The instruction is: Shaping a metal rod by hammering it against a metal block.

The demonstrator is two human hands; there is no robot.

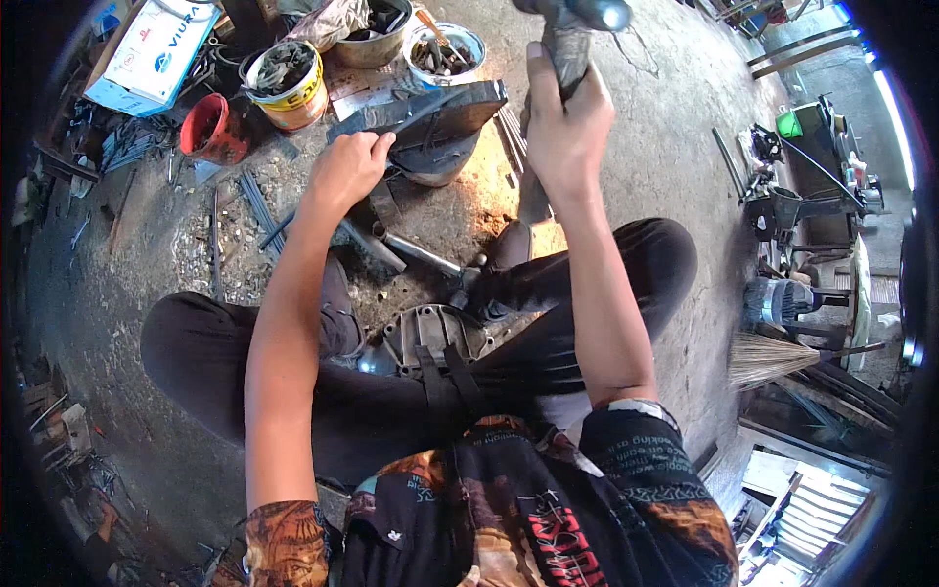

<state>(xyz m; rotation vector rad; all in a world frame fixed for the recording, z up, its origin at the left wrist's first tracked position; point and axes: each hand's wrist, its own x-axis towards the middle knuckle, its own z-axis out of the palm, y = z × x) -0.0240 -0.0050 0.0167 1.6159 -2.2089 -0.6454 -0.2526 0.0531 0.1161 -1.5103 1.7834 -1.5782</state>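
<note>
I sit cross-legged on a concrete floor. My left hand (348, 166) presses down on a long dark metal piece (411, 110) that lies across a dark anvil-like block (440, 147). My right hand (565, 122) is raised above it, shut on the handle of a hammer (572, 29) whose metal head is at the top edge of the view. A round grey metal cover (430, 333) lies between my legs.
Several buckets and tins of metal parts stand beyond the block: a yellow one (289, 83), a red one (210, 127), a white one (445, 49). A cardboard box (152, 54) is at the far left. Rods and bolts (411, 252) litter the floor. A broom (773, 357) and machinery (802, 196) are to the right.
</note>
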